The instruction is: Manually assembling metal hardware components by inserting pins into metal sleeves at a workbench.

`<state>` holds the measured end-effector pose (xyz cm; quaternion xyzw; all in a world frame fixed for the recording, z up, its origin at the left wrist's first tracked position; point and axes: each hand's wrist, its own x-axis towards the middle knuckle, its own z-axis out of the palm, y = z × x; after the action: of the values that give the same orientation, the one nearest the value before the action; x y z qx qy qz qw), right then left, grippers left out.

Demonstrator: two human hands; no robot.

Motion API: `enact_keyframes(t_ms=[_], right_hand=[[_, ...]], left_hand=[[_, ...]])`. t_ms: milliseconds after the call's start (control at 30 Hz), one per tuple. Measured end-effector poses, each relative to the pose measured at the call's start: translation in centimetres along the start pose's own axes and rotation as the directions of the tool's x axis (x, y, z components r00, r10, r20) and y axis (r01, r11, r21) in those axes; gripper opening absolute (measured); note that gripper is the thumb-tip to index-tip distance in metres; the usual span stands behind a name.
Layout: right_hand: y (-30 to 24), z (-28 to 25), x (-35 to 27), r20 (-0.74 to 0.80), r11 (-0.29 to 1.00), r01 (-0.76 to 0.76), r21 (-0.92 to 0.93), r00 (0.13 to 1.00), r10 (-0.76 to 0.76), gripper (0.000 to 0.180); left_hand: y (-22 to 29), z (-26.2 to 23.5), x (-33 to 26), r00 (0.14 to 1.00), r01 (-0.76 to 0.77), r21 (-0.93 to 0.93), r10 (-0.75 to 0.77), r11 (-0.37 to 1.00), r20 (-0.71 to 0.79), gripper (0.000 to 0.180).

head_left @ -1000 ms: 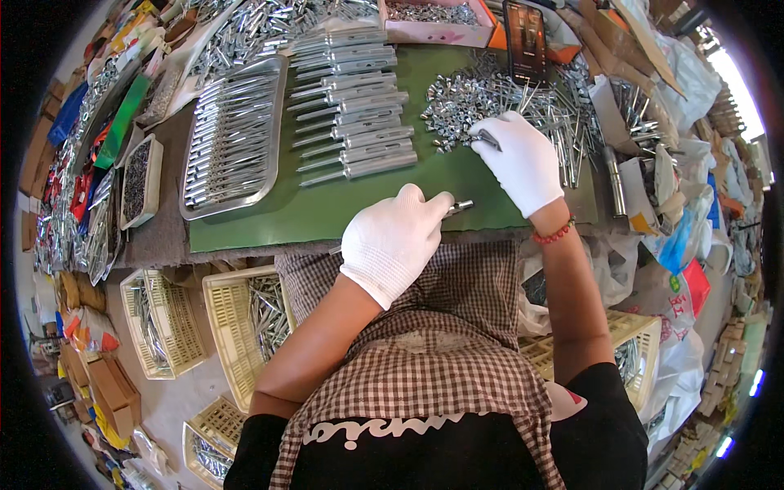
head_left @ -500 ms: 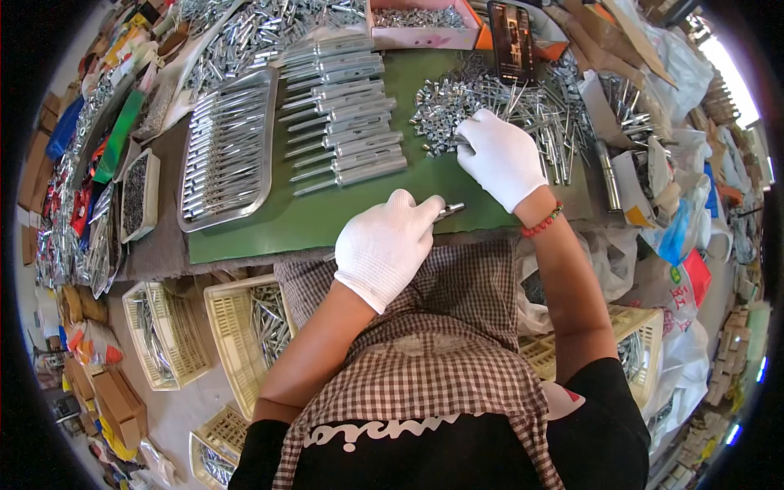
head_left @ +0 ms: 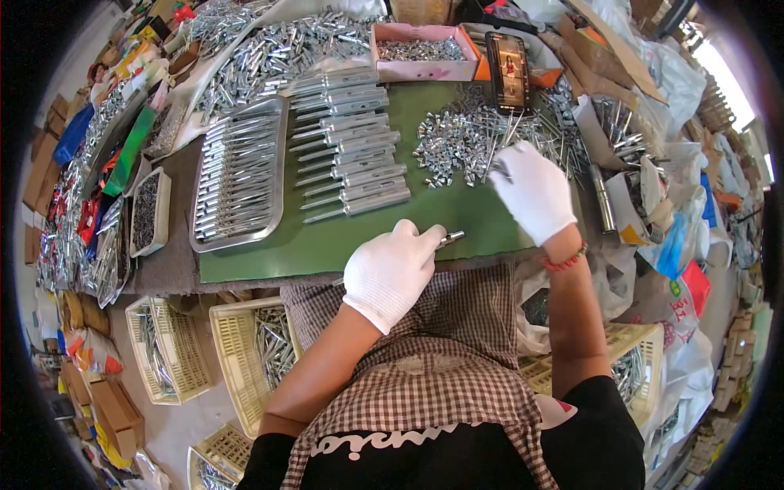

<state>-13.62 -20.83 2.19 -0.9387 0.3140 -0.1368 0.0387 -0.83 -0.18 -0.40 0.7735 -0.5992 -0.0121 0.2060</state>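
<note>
My left hand (head_left: 390, 276), in a white knit glove, is closed around a slim metal rod (head_left: 451, 238) near the table's front edge. The rod's tubular end sticks out past my fingertips, and its middle is hidden by the glove. My right hand (head_left: 532, 192), gloved the same way, hovers at the near right side of a pile of small metal sleeves (head_left: 449, 139). Its fingers are bent together; a greyish bit shows at the fingertips, too small to name. Loose long metal pins (head_left: 555, 139) lie just beyond that hand.
Stacked metal anchor-like rods (head_left: 367, 171) lie in a column on the green mat (head_left: 327, 249). Left of them stands a steel tray (head_left: 279, 175) of similar rods. A pink box (head_left: 425, 72) of small parts and a phone (head_left: 508, 73) stand at the back. Plastic crates (head_left: 233, 351) sit below.
My right hand has drawn back to the right and nearer to me, away from the sleeves. My left hand keeps its grip on the rod. The whole view has tilted slightly.
</note>
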Motion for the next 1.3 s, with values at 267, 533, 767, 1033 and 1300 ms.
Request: enact_keyframes(t_ms=[267,533,767,1033,1300], right_hand=[[-3.6,1.2,2.3,-0.008,0.951,0.293,0.099,0.956,-0.293,0.025],[-3.6,5.5,5.6,-0.003,0.878,0.470,0.094,0.882,-0.472,0.018],[-1.9,4.6,3.2,0.050,0.833,0.553,-0.014,0.833,-0.552,0.010],[0.9,1.4,1.3,-0.279,0.905,0.371,0.207,0.909,-0.309,0.011],[0.4,1.8,-3.5,-0.046,0.936,0.006,0.351,0.999,0.011,0.017]], left_hand=[[0.2,-0.2,0.5,1.000,-0.024,0.008,0.024,1.000,-0.004,0.018],[0.6,-0.4,0.2,0.999,0.000,0.023,-0.001,1.000,0.044,0.017],[0.4,-0.4,0.1,0.999,-0.004,0.014,0.003,1.000,0.034,0.017],[0.3,-0.2,0.3,1.000,-0.010,0.021,0.010,1.000,0.010,0.015],[0.1,0.1,0.2,0.999,-0.038,0.027,0.039,0.999,-0.034,0.015]])
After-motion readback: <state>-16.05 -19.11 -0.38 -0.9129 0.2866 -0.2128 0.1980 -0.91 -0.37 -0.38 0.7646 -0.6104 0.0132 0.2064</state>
